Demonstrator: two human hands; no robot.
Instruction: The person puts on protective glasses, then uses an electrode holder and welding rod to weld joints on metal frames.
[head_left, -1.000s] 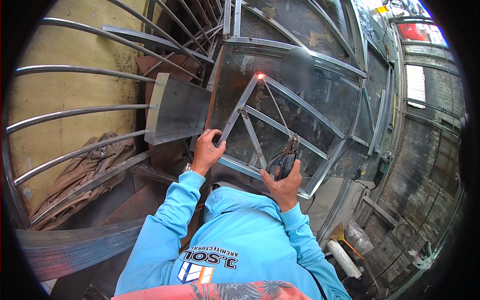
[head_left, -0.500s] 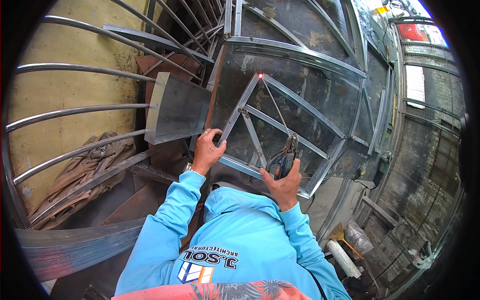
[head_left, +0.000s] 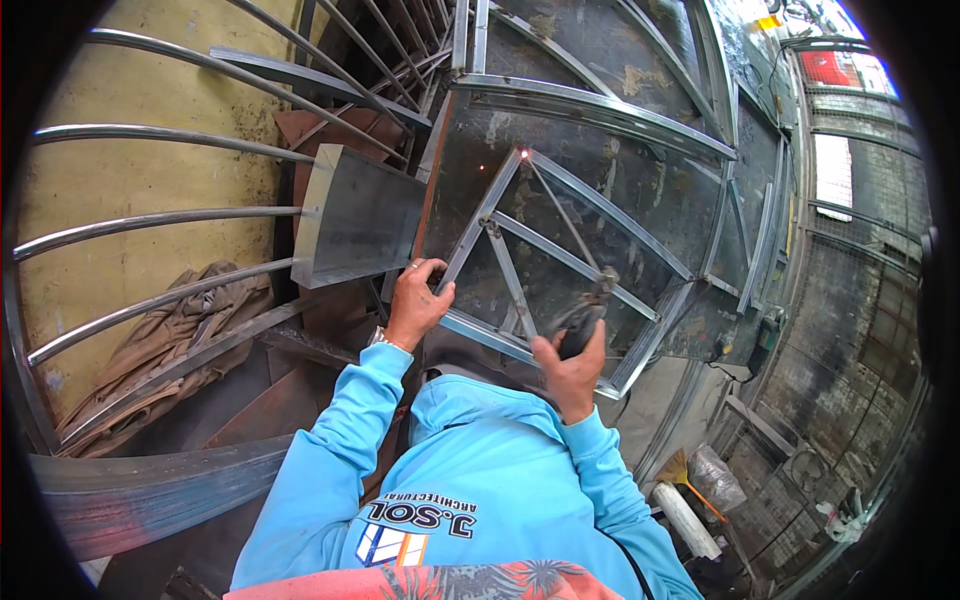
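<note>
Metal frame silver-grey; glowing spot reddish; hoodie light blue; cloth coral, dark leaf-patterned.

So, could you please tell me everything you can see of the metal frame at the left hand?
The metal frame is four-sided, made of straight, silvery-grey bars with darker marks at some joints. Inside it, one bar runs across from the left side to the right, and a shorter one slants toward the near side. It lies on a dark, stained work surface. The left hand grips its near left corner. A thin rod reaches its far corner, where a small reddish glow hides the exact contact.
</note>
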